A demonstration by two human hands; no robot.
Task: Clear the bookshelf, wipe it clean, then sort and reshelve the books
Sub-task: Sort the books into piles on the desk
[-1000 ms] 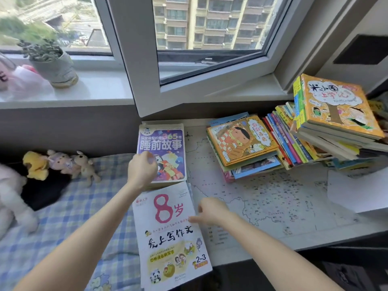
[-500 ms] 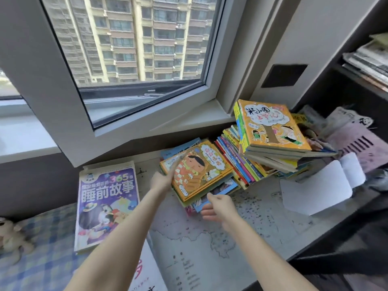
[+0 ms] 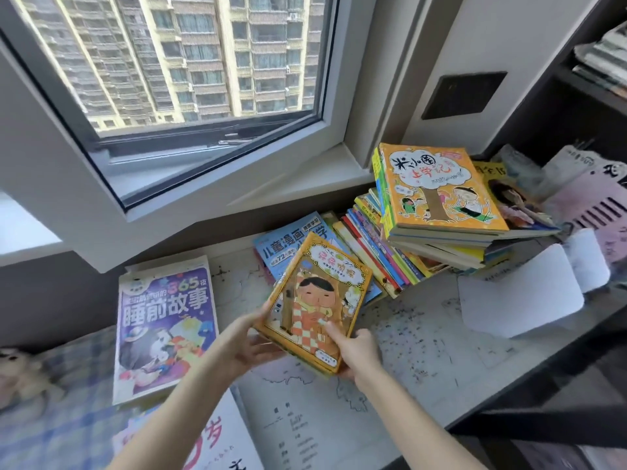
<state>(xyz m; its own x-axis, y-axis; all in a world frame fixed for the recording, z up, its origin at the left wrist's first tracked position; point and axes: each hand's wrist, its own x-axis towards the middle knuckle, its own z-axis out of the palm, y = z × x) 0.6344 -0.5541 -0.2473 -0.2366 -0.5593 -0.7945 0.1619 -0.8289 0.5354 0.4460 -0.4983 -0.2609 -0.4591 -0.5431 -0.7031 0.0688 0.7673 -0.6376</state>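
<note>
My right fingers [image 3: 334, 334] are curled round the near right corner of a yellow picture book [image 3: 319, 300], thumb flat on its cover; my left fingers [image 3: 268, 346] are tucked under its left edge, thumb up along the side; so my left hand [image 3: 249, 337] and my right hand [image 3: 361, 347] are both grasping it. From the layered edge at the bottom I take it for a few thin books held as one. It sits in the middle of the frame, tilted and held clear of the tabletop [image 3: 424, 344], its far end over a blue book [image 3: 291, 247] lying flat behind it.

I judge this to be the sorting step; the books are off the shelf and going into piles. The next move calls for choosing a pile and setting this one down square, minding that the thin ones do not slide apart on the way.

Outward from there: a purple storybook [image 3: 163, 320] lies at centre left; a white book [image 3: 210, 439] with a red figure shows at the bottom edge; a row of leaning books [image 3: 373, 245] and an orange-topped pile [image 3: 437, 188] crowd the centre right; a curled white sheet [image 3: 519, 293] lies just beside them. The tabletop carries a printed map; a checked bed cover [image 3: 51, 429] fills the lower left; a window [image 3: 186, 62] takes the upper left; a dark shelf [image 3: 576, 96] with papers stands at the upper right.
</note>
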